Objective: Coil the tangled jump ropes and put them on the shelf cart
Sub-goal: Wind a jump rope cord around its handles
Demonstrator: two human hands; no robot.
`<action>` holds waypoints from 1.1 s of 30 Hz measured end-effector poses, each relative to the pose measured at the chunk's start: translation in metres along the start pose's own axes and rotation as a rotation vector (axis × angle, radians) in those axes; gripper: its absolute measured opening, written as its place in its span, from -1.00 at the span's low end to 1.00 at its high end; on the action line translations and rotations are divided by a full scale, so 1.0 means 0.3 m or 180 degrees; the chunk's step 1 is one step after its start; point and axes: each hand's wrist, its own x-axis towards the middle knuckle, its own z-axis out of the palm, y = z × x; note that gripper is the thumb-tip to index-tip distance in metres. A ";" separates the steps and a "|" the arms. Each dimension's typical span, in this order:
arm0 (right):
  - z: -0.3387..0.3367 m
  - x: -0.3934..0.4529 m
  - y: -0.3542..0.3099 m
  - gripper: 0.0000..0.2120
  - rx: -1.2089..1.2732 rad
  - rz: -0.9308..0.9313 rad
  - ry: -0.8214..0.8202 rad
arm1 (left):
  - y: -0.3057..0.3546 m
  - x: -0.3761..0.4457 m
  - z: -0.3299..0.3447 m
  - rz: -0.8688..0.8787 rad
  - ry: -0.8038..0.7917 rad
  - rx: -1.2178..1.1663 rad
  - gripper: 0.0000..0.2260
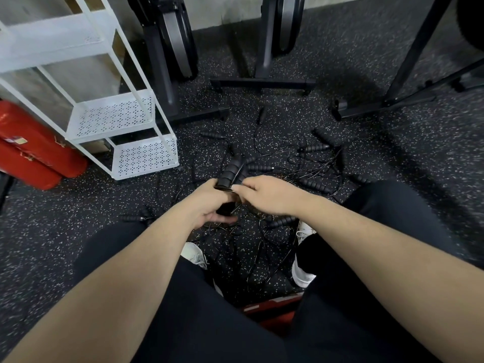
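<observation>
Rope handle (231, 171) upright (tip away)

This is a gym or fitness room. A black rubber floor flecked with white (366, 61) runs to the wall, where dark exercise machines on steel T-shaped feet (264, 82) stand. Black jump ropes with ribbed foam handles (311, 149) lie tangled beside a white perforated-metal shelf cart (115, 119).

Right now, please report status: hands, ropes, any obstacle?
Left hand grips handles; right hand pinches cord. Other ropes tangled on floor. Shelf cart shelves bare. Path unobstructed.
</observation>
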 end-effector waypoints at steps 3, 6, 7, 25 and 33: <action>-0.027 -0.001 0.001 -0.57 0.0127 0.0025 0.0133 | 0.012 -0.019 0.014 0.0005 -0.0153 -0.0215 -0.70; -0.034 -0.004 0.015 -0.59 0.0737 -0.0002 0.0081 | 0.025 -0.021 0.022 0.0008 -0.0237 -0.0401 -0.68; -0.036 -0.004 0.023 -0.60 0.0962 0.0033 0.0023 | 0.030 -0.021 0.020 0.0026 -0.0256 -0.0460 -0.67; -0.066 -0.005 0.119 -0.72 0.2238 0.0403 0.0190 | 0.062 -0.086 0.007 0.0768 -0.0809 -0.1029 -0.60; -0.042 0.004 0.111 -0.75 0.2757 0.0326 0.0129 | 0.067 -0.116 -0.016 0.0776 -0.1011 -0.1256 -0.55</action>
